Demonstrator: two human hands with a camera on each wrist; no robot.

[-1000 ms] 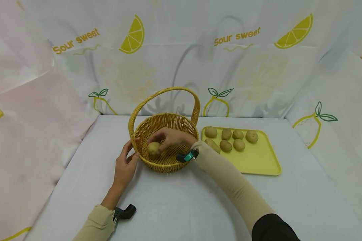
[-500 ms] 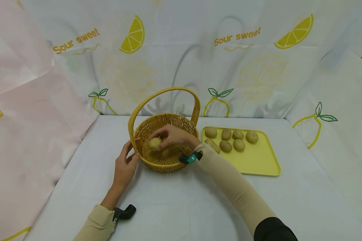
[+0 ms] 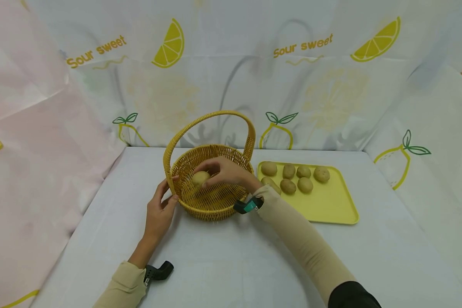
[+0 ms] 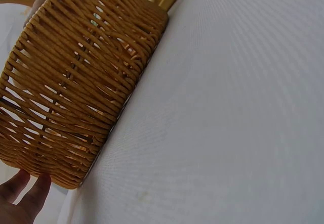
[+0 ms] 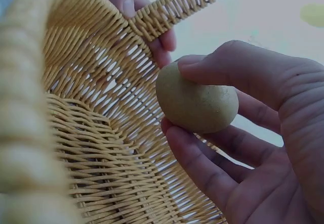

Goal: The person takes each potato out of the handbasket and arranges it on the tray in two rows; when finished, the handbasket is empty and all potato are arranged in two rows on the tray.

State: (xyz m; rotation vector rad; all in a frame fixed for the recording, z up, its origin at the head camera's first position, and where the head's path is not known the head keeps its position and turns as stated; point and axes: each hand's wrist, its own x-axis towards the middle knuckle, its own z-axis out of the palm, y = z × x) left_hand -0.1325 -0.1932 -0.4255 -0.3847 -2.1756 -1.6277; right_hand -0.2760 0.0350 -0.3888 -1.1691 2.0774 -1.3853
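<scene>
A round wicker basket [image 3: 211,213] with a tall arched handle [image 3: 219,114] stands on the white-covered table. My right hand [image 3: 228,172] pinches a potato [image 5: 195,100] between thumb and fingers, over the basket's inside. In the right wrist view, the thumb lies on the potato's top and fingertips support it below. At the basket's left side my left hand [image 3: 160,216] holds the rim by the handle's foot, thumb on one side and fingers on the other. The left wrist view shows two of its fingers [image 4: 36,193] against the woven wall. Woven bottom shows beneath the potato.
Right of the basket lies a yellow tray [image 3: 331,209] with several potatoes [image 3: 305,185] along its back and left. My right forearm overlaps the tray's near left corner. A printed lemon curtain [image 3: 223,77] hangs behind the table.
My right hand and the potato have risen off the basket's bottom and shifted slightly right and back. The left hand and the basket have stayed in place.
</scene>
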